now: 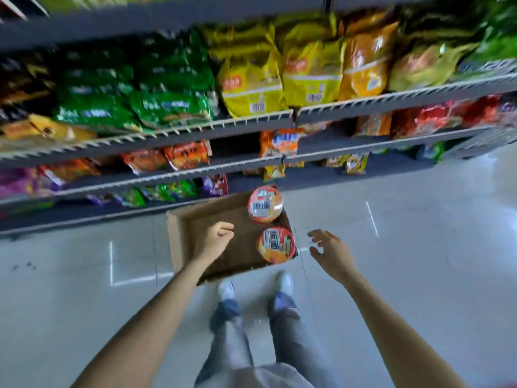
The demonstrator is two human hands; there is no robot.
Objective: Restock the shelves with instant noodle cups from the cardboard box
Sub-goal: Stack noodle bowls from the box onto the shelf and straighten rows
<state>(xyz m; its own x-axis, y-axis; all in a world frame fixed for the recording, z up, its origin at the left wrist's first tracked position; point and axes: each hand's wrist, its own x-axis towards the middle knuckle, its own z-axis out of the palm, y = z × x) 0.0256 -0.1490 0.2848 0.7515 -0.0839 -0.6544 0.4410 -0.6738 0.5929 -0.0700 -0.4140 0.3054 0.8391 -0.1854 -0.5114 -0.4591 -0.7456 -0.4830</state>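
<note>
Box (179, 242): open cardboard carton on the floor (419, 247), just in front of the lowest shelf; brown bottom bare over its left and middle parts.
Far cup (265, 204): instant noodle cup with a red-and-orange lid, upright in the box's right far corner, lid facing up.
Near cup (276, 245): second cup of the same kind, upright in the box's right near corner, just beside the far cup; whether the two touch cannot be told.
Left hand (214, 238): over the middle of the box, fingers curled loosely inward, holding nothing; apart from both cups.
Right hand (331, 249): over the floor just right of the box, fingers spread and slightly bent, holding nothing; near the near cup but clear of it.
Shelves (251, 127): grey tiers with white wire front rails, seen from above and blurred.
Green bags (134, 91): stacked on the upper left tier.
Yellow bags (279, 79): stacked on the same tier, right of the green bags.
Red packets (430, 119): on the lower tier at right; orange and purple packs lie on the tiers below, too blurred to tell apart.
Legs (251, 331): grey trousers and pale shoes (284, 284), standing on the floor just short of the box.
</note>
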